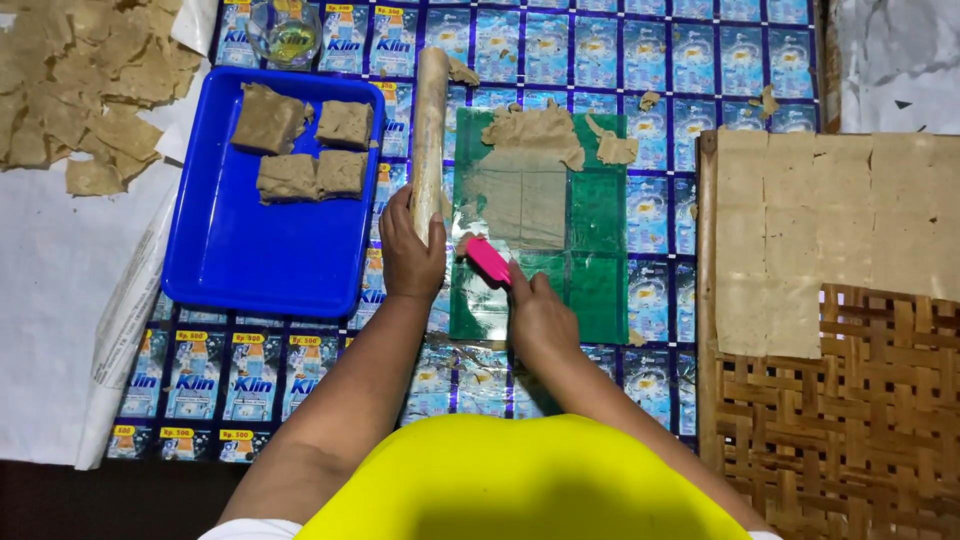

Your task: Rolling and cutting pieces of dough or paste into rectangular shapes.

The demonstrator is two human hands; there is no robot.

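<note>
- Your left hand (410,250) grips the lower end of the dough-coated rolling pin (430,130).
- Your right hand (538,318) clasps a pink scraper (488,259), its tip on the green sheet (595,270) beside the flattened dough (525,180) at mid-desk.
- The blue tray (270,270) with dough blocks sits near the left edge.

We see one mat of flattened sachet wrappers (690,60) covering the table: small rectangles in rows, blue and white with yellow corner tags, running under the blue tray (270,270) and green sheet (595,270).

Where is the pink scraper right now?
In the head view, the pink scraper is in the right hand, on the green sheet, right of the rolling pin.
</note>
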